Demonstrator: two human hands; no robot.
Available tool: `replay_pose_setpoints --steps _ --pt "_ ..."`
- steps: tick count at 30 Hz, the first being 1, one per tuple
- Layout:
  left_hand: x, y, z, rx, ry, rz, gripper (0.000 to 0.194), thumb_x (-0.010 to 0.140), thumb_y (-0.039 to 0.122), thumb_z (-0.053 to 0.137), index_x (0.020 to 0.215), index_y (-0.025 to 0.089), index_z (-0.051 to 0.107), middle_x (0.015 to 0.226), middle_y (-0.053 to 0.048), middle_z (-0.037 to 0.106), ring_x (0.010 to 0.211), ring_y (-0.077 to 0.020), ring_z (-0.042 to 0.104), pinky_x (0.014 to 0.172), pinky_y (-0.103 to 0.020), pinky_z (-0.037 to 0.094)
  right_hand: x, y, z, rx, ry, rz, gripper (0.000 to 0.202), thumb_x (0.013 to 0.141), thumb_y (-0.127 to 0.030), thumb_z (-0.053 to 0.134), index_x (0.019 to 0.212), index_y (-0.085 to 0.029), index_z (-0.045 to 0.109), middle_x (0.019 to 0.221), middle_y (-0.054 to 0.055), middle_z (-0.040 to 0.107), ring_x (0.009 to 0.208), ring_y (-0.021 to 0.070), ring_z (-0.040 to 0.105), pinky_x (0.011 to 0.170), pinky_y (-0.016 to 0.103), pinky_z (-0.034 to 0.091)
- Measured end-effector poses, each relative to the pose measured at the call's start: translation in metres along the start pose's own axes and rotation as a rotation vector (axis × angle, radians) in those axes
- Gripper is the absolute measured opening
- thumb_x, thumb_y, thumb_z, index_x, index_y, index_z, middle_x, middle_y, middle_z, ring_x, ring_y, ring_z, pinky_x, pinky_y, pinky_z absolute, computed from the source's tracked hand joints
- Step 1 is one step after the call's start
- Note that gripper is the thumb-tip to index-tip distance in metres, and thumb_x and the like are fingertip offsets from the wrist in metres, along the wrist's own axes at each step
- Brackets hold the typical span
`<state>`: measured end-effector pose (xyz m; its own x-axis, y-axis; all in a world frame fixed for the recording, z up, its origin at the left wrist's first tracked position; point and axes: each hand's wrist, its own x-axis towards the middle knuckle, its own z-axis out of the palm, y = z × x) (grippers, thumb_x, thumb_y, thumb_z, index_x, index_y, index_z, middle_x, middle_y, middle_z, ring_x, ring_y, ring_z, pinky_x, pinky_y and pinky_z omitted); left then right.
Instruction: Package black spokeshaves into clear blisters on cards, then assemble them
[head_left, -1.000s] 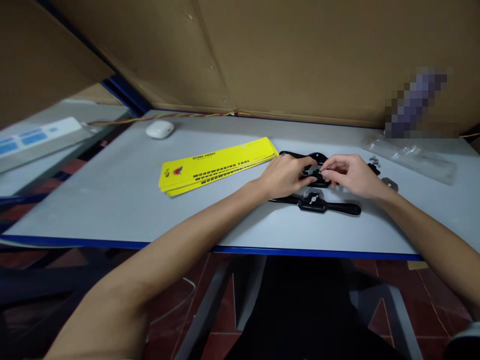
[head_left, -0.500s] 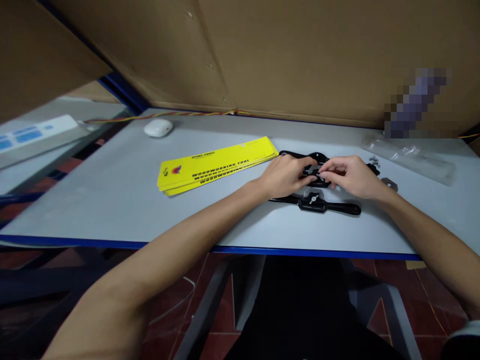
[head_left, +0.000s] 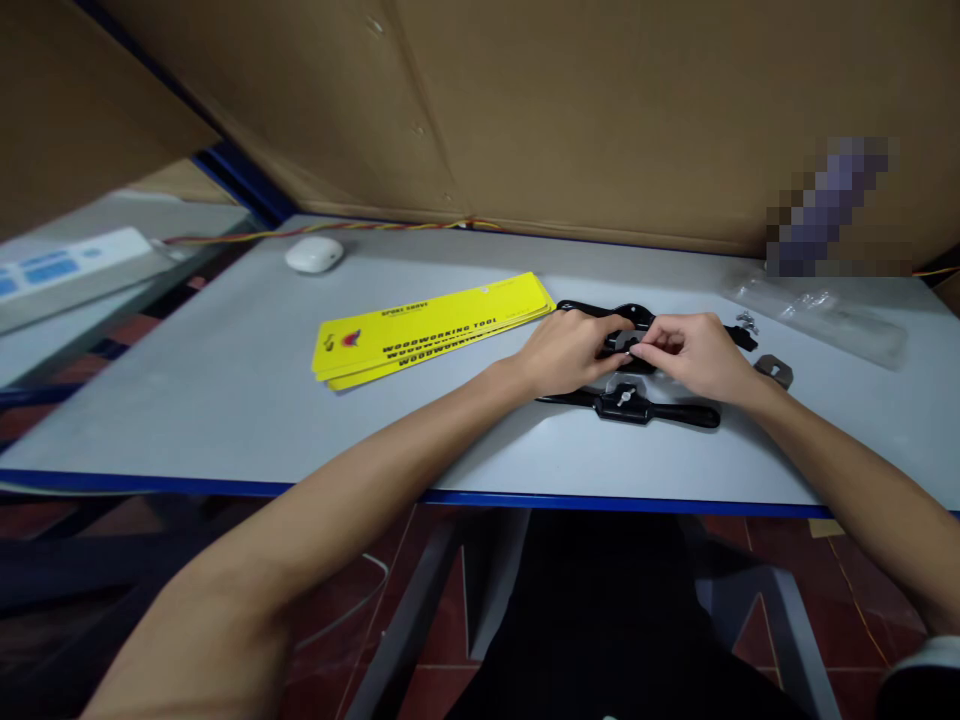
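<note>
My left hand (head_left: 568, 350) is closed at the fingertips on a black metal spokeshave (head_left: 624, 341), steadying it on the table; fingers cover part of its body. My right hand (head_left: 694, 352) pinches thumb against forefinger at the middle of that spokeshave, on a tiny bright piece, apparently a small silver screw (head_left: 629, 352), mostly hidden. Just in front lies a second spokeshave (head_left: 626, 403) with a silver wing screw at its centre. Behind my hands is another black spokeshave (head_left: 632, 312), partly covered. A flat grey slotted blade (head_left: 774, 371) rests right of my right wrist.
Several small metal screws (head_left: 747, 322) lie behind my right hand, near a clear plastic sleeve (head_left: 847, 325). Yellow printed cards (head_left: 435, 330) are fanned out left of my hands. A white case (head_left: 313, 254) sits farther back, before a cardboard wall (head_left: 585, 120).
My right hand has shifted slightly left, and its fingers have curled into a tighter pinch over the spokeshave. My left hand stays in place.
</note>
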<state>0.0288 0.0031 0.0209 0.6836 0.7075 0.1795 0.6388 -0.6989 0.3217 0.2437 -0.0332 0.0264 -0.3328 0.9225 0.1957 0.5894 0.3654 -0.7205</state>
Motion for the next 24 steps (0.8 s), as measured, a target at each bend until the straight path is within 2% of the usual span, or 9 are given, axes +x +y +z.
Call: replay_pose_setpoints --steps 8,17,20,24 --pt "-0.0005 -0.0004 0.0007 0.008 0.011 0.025 0.047 0.096 0.041 0.056 0.134 0.016 0.072 0.071 -0.005 0.072 0.07 -0.0228 0.068 0.068 -0.031 0.044 -0.0014 -0.002 0.001 -0.2 -0.052 -0.139 0.025 0.093 -0.03 0.061 0.071 -0.023 0.051 0.061 -0.002 0.057 0.058 0.0141 0.047 0.062 0.033 0.034" --pt "-0.0009 -0.002 0.0016 -0.005 0.017 0.041 0.05 0.094 0.041 0.054 0.133 0.016 0.072 0.071 -0.005 0.072 0.07 -0.0233 0.069 0.068 -0.032 0.046 -0.0009 -0.0003 0.0023 -0.25 -0.061 -0.155 0.033 0.096 -0.031 0.058 0.066 -0.023 0.047 0.061 -0.001 0.056 0.057 0.0141 0.045 0.062 0.033 0.033" --pt "-0.0006 -0.0022 0.0014 -0.01 0.005 0.037 0.05 0.094 0.041 0.054 0.133 0.015 0.071 0.071 -0.005 0.072 0.07 -0.0232 0.068 0.069 -0.032 0.046 -0.0016 -0.002 0.0006 -0.27 -0.091 -0.19 0.034 0.095 -0.031 0.058 0.064 -0.023 0.048 0.062 0.0 0.057 0.059 0.0145 0.046 0.063 0.034 0.033" --pt "-0.0009 -0.0012 0.0001 -0.006 -0.011 0.024 0.05 0.094 0.039 0.054 0.135 0.015 0.07 0.072 -0.005 0.072 0.071 -0.0239 0.069 0.069 -0.032 0.045 -0.003 -0.002 -0.0015 -0.25 -0.129 -0.217 0.024 0.091 -0.026 0.06 0.068 -0.022 0.055 0.061 -0.002 0.056 0.058 0.0138 0.045 0.063 0.033 0.033"
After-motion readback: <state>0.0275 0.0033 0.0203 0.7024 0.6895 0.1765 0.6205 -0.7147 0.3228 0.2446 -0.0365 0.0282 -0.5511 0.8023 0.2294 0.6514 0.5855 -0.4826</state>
